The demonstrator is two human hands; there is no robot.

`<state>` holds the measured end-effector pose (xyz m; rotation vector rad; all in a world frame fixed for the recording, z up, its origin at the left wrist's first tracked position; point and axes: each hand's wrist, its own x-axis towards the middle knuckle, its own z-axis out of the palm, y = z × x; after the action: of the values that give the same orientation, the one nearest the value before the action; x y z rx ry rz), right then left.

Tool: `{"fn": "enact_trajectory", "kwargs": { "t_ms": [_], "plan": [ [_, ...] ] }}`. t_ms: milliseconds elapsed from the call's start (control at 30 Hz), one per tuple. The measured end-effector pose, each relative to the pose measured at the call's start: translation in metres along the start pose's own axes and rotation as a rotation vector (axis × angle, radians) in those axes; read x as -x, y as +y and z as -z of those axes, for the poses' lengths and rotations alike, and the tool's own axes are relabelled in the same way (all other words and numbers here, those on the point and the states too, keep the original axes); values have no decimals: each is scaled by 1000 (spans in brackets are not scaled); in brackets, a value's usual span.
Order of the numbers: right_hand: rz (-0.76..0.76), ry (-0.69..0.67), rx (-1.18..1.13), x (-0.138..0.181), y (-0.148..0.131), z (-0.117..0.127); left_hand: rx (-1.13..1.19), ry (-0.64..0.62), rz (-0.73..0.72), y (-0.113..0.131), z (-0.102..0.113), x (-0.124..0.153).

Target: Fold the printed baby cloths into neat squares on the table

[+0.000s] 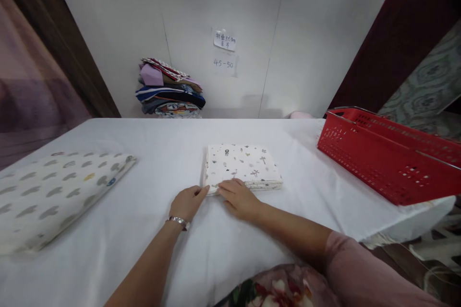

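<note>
A neatly folded white cloth with small grey, green and yellow prints lies flat on the white-covered table in front of me. My left hand, wearing a silver watch or bracelet, is at its near left corner. Thumb and fingers there are drawn together on the edge, though the fingertips are partly hidden. Across the near edge rests my right hand, its fingers stretched out over the top layer and the thumb apart, nearer to me.
Another cloth with grey shapes lies at the left. A red perforated basket with metal handles stands on the right. Behind the table is a pile of folded fabrics against the wall. Two paper notes hang there.
</note>
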<state>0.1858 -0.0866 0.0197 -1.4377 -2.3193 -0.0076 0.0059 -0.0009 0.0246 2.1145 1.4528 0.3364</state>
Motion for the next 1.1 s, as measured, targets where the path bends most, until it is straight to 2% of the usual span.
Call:
{"fn": "enact_trajectory", "kwargs": {
  "t_ms": [100, 267, 367, 433, 567, 633, 733, 933, 1100],
  "plan": [
    [-67, 15, 47, 33, 20, 16, -22, 6, 10, -1, -1, -1],
    [-261, 74, 127, 106, 63, 40, -43, 18, 5, -2, -3, -2],
    [-397, 107, 64, 140, 79, 49, -56, 34, -6, -2, -3, -2],
    [-550, 153, -59, 152, 84, 53, -66, 44, -14, -3, -4, -1],
    [-856, 305, -297, 148, 87, 56, -76, 64, -25, -4, -5, 0],
    [-944, 275, -395, 137, 89, 58, -82, 72, -28, -4, -5, 1],
    [-1103, 156, -519, 118, 95, 62, -90, 81, -15, -4, -6, 2],
    [-1139, -20, -662, 103, 107, 68, -88, 115, -8, -3, -8, 5],
    [-1193, 10, -781, 105, 108, 66, -104, 109, 21, -2, -9, 5]
  ]
}}
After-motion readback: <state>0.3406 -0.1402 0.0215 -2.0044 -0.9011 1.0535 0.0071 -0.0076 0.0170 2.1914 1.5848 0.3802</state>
